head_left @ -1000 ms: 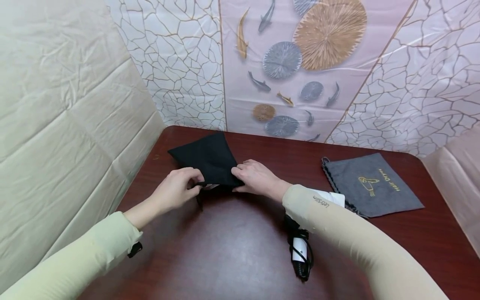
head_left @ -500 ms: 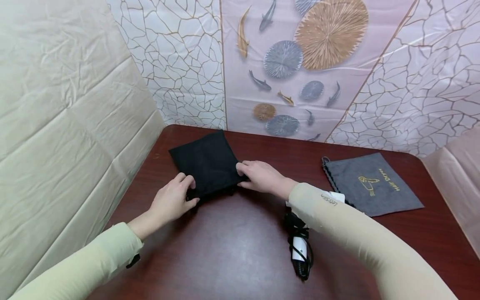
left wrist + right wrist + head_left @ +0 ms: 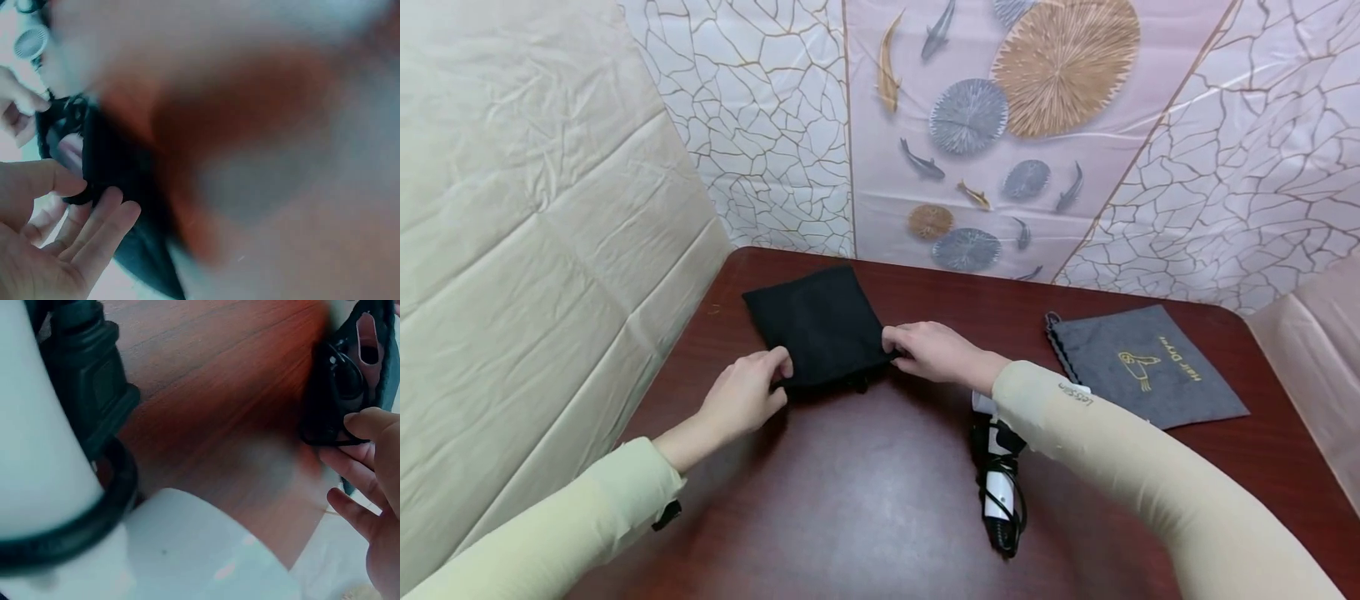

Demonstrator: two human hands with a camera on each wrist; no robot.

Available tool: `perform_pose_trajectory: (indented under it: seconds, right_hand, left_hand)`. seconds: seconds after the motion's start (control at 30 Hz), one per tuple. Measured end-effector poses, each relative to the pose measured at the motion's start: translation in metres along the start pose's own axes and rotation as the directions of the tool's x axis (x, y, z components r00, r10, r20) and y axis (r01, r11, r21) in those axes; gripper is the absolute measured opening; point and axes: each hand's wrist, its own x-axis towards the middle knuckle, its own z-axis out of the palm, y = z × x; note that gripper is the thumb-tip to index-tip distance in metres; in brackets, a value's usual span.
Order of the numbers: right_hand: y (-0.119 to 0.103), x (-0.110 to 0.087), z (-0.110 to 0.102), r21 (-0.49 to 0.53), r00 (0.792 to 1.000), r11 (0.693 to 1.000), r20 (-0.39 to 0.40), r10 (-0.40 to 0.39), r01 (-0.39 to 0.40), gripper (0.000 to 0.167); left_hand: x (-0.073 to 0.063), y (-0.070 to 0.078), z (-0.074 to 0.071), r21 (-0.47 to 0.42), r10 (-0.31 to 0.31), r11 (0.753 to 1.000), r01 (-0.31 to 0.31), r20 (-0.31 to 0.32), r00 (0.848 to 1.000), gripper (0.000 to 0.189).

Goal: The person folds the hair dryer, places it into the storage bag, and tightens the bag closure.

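A black cloth drawstring bag lies toward the far left of the table, its mouth facing me. My left hand pinches the left corner of the mouth between thumb and fingers. At the right corner, my right hand pinches the edge the same way. The right wrist view looks into the bag's mouth: a pinkish piece with a slot and a black cord show inside. Part of the pink piece also appears in the left wrist view. The rest of the contents is hidden by cloth.
A white hair dryer with a black cord wrapped round it lies partly under my right forearm. Behind it, a grey drawstring pouch printed "Hair Dryer" lies flat. Patterned cloth walls enclose the table's back and sides.
My left hand has shifted left and toward me along the mouth, my right hand slightly right. The bag's mouth edge is stretched wider and its top lies flatter, covering the contents from above.
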Motion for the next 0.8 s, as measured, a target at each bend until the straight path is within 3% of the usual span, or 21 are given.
perform_pose_trajectory:
  seconds: [0.17, 0.4, 0.67, 0.8]
  right_hand:
    - [-0.002, -0.001, -0.016, 0.059, 0.999, 0.998, -0.048, 0.006, -0.004, 0.015]
    - [0.001, 0.001, -0.043, 0.142, 0.982, 0.99, -0.185, 0.047, -0.02, 0.012]
    - [0.0, 0.0, -0.061, 0.185, 0.967, 0.983, -0.248, 0.063, -0.017, 0.01]
    - [-0.002, -0.004, -0.061, 0.188, 0.971, 0.982, -0.233, 0.052, -0.008, 0.011]
  left_hand:
    - [0.013, 0.007, -0.033, -0.06, -0.02, 0.998, 0.02, -0.003, 1.0, 0.023]
    - [0.03, 0.01, -0.074, -0.117, -0.073, 0.991, 0.07, -0.022, 0.997, 0.022]
    - [0.037, 0.011, -0.091, -0.155, -0.076, 0.984, 0.085, 0.065, 0.995, 0.021]
    - [0.04, 0.009, -0.097, -0.173, -0.076, 0.98, 0.095, 0.115, 0.99, 0.02]
